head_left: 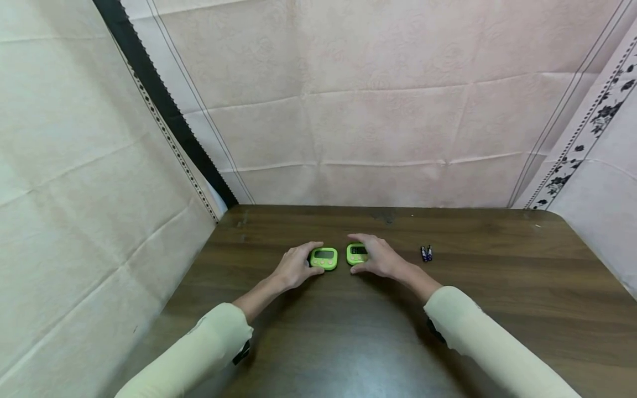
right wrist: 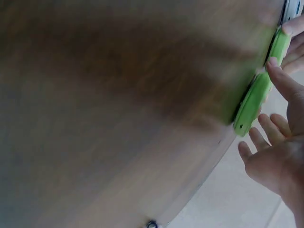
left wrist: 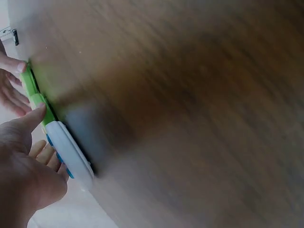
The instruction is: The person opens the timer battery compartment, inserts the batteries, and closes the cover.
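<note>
Head view: pale creased cloth point(head_left: 378, 127) hangs behind and at both sides, faint woven pattern, black strip point(head_left: 169, 105) with scalloped edge at left, floral border point(head_left: 592, 121) at right. Bench point(head_left: 343, 337) is brown wood grain, slightly glossy, rounded far corners. Two green timers, plastic, rounded squares, lie near the middle with a small gap between. Left timer point(head_left: 324, 258): grey rectangular screen, small round buttons below. Right timer point(head_left: 356, 255): dark screen, partly covered by fingers. Left hand point(head_left: 294, 266) has its grip pinching the left timer, thumb at near edge, finger at far edge. Right hand point(head_left: 382, 257) curls its grip round the right timer the same way. Two batteries point(head_left: 424, 254), small dark cylinders, side by side to the right of the right hand. Sleeves point(head_left: 478, 331) pale, plain cloth.

Left wrist view: left thumb tip on green casing; white device point(left wrist: 69, 152) with rounded edges and blue parts sits beside that timer, by the left fingers. Right hand at the other timer beyond. Wood blurred, shadowed.

Right wrist view: right thumb touches the right timer's end, other fingers beside it, loosely bent. Timer's side smooth, rounded. Left hand and white device partly cropped at top right. Small round shiny end at bottom edge, too cropped to identify.
</note>
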{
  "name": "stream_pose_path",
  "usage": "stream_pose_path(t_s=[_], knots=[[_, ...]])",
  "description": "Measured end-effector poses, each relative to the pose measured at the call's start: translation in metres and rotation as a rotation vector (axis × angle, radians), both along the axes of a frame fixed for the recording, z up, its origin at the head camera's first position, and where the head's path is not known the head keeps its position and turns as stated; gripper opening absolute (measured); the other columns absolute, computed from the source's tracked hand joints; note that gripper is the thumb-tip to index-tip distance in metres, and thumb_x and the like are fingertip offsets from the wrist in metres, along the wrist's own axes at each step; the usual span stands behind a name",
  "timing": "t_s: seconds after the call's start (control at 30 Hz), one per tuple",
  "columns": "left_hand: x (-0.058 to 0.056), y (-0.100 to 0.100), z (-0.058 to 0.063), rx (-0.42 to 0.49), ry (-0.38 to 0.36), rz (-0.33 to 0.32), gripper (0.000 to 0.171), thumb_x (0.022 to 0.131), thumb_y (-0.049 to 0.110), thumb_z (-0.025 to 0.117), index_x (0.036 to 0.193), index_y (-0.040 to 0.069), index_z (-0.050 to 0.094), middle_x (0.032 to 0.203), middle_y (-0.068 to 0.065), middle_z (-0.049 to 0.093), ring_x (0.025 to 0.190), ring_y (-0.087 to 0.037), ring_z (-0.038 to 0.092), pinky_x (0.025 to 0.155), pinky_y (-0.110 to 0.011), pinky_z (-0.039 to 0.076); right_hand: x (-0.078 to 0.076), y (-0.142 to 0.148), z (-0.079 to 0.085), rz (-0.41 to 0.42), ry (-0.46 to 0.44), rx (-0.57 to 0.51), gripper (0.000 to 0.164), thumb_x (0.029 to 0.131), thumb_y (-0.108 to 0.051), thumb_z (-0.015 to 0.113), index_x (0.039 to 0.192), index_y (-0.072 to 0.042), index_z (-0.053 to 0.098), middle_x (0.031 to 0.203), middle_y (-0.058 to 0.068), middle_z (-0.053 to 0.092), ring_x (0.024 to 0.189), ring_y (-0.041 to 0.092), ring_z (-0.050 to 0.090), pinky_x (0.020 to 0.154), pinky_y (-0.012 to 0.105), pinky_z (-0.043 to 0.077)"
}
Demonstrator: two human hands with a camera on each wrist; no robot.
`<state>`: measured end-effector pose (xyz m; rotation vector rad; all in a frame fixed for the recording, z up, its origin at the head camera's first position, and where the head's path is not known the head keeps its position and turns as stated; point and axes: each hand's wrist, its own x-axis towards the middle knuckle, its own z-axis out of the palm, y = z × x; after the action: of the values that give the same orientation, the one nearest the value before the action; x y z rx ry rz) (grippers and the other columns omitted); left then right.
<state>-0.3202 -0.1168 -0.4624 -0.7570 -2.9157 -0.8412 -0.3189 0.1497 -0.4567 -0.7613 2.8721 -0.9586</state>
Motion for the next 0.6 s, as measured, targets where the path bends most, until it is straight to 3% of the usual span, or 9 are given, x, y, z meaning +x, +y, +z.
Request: stream_pose_path(t_s=[0.17,0.33,0.47,0.6], knots=[[0.0,-0.001,0.001,0.014,0.018,-0.03,0.062,0.094,0.026,0.085,0.148,0.006,0.06,0.147,-0.014,0.063,0.132,-0.032,0.061,0.107,-0.05,0.052,0.006,-0.012,0.001,0.048,0.063,-0.058,0.086,0.087,-0.017,0.091,0.158,0.001,0.046,0.158,0.021,0.05,0.144,0.04,0.049,0.115,0.056,0.045],[0.004,0.0,0.007,0.059,0.001,-0.054,0.059,0.099,0.032,0.08,0.148,0.007,0.059,0.148,-0.014,0.061,0.131,-0.03,0.061,0.105,-0.049,0.053,0.013,-0.023,0.003,0.127,0.119,-0.135,0.073,0.088,-0.011,0.089,0.151,0.002,0.054,0.151,0.019,0.058,0.137,0.035,0.058,0.109,0.05,0.052],[0.008,0.002,0.011,0.113,0.0,-0.071,0.055,0.103,0.039,0.073,0.148,0.01,0.06,0.148,-0.01,0.062,0.133,-0.026,0.06,0.109,-0.048,0.051,0.018,-0.028,0.006,0.14,0.242,-0.166,0.054,0.09,-0.008,0.087,0.139,0.0,0.067,0.136,0.015,0.07,0.124,0.031,0.068,0.1,0.047,0.058],[0.012,0.003,0.017,0.21,0.007,-0.072,0.048,0.107,0.045,0.065,0.142,0.013,0.065,0.138,-0.004,0.069,0.12,-0.021,0.065,0.105,-0.05,0.053,0.023,-0.029,0.011,0.112,0.342,-0.2,0.032,0.094,-0.008,0.082,0.126,-0.006,0.076,0.124,0.008,0.075,0.11,0.024,0.072,0.089,0.045,0.062]])
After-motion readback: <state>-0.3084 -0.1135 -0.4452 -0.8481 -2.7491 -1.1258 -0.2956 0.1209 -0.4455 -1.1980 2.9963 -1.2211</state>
